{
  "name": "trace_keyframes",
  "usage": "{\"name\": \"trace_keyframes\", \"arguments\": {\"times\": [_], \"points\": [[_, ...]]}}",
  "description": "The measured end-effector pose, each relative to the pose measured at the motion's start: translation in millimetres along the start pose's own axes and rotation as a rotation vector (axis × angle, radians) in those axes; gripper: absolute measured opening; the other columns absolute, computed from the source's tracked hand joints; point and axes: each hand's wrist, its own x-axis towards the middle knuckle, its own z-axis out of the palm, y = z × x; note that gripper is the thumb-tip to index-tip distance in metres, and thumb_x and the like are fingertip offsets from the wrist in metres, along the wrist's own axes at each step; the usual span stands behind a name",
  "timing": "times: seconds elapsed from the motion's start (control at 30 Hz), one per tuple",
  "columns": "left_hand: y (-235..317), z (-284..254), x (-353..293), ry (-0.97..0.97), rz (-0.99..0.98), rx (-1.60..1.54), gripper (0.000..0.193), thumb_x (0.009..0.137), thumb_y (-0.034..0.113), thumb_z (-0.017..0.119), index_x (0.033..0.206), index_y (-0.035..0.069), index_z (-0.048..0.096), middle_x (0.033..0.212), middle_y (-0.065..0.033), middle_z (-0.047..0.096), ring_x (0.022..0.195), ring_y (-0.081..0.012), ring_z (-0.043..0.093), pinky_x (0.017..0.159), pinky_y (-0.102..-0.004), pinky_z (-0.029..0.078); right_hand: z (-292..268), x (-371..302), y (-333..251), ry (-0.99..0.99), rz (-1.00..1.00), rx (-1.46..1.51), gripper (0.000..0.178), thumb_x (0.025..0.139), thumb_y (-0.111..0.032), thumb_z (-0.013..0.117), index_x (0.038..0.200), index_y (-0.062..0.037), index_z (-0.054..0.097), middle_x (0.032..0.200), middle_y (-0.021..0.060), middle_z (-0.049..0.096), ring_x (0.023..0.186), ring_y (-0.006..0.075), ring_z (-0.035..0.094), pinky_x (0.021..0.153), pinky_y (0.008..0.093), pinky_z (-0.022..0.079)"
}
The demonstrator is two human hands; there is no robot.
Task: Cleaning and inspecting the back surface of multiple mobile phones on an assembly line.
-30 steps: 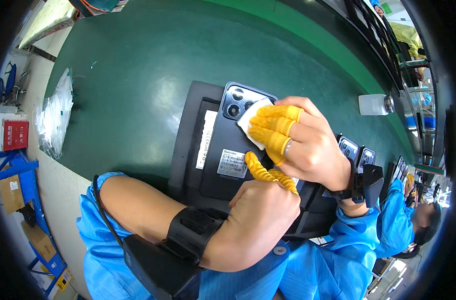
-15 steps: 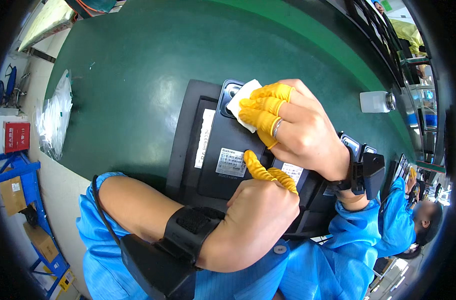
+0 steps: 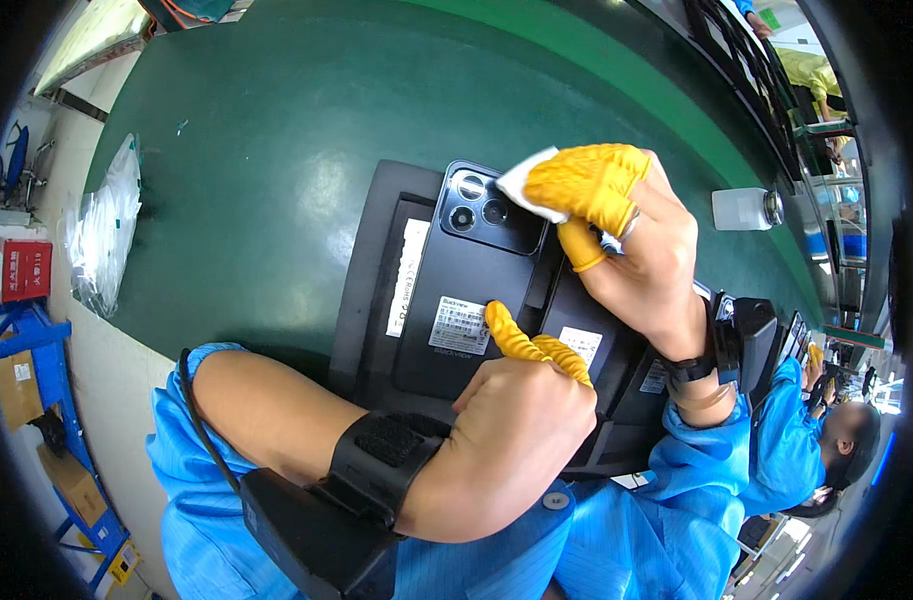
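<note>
A dark smartphone (image 3: 465, 270) lies back up in a black foam tray (image 3: 362, 290), its camera block now bare at the top and a white label on its lower half. My left hand (image 3: 507, 430) is curled over its lower right side, a fingertip in a yellow finger cot pressing beside the label. Above the phone's upper right corner, my right hand (image 3: 637, 230) pinches a folded white cloth (image 3: 532, 185) between fingers in yellow cots. The cloth's lower edge meets or overlaps the corner; I cannot tell which. A second smartphone (image 3: 577, 315) sits to the right, partly under my right hand.
The tray stands on a green table (image 3: 267, 120). A clear plastic bag (image 3: 107, 235) lies at the table's left edge. A white bottle (image 3: 745, 209) stands at the right. Further right, a person in a blue sleeve (image 3: 782, 450) sits at the same bench.
My right hand has moved right with the cloth, off the camera block, uncovering the lenses. My left hand stays where it was on the phone.
</note>
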Motion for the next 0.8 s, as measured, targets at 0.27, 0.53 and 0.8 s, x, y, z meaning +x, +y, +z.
{"name": "trace_keyframes", "arguments": {"times": [0.27, 0.53, 0.8], "points": [[0, -4, 2, -0.04, -0.028, 0.006, 0.027, 0.065, 0.017, 0.063, 0.086, 0.0, 0.067, 0.047, 0.0005, 0.052, 0.041, -0.0103, 0.054, 0.036, -0.0253, 0.039, 5, 8, -17, -0.28, -0.032, 0.106, 0.034, 0.059, 0.0, 0.069, 0.092, 0.0007, 0.066, 0.087, 0.0125, 0.062, 0.078, 0.0298, 0.057, 0.072, 0.0377, 0.046], [-2, -3, 4, 0.0, 0.016, -0.019, 0.021, 0.064, 0.017, 0.063, 0.079, 0.002, 0.066, 0.048, 0.0003, 0.052, 0.04, -0.0115, 0.053, 0.036, -0.025, 0.04, 3, 13, -19, -0.281, 0.049, 0.093, 0.024, 0.056, 0.0, 0.068, 0.08, 0.0002, 0.064, 0.076, 0.011, 0.058, 0.07, 0.0281, 0.052, 0.066, 0.0367, 0.043], [-2, -4, 1, -0.027, -0.022, 0.0, 0.033, 0.067, 0.017, 0.061, 0.091, -0.005, 0.064, 0.052, -0.0023, 0.055, 0.041, -0.0105, 0.054, 0.037, -0.025, 0.041, -10, -5, -13, -0.231, 0.214, 0.265, 0.015, 0.065, 0.001, 0.061, 0.078, -0.0029, 0.064, 0.08, 0.0102, 0.066, 0.073, 0.0276, 0.062, 0.072, 0.0363, 0.048]]}}
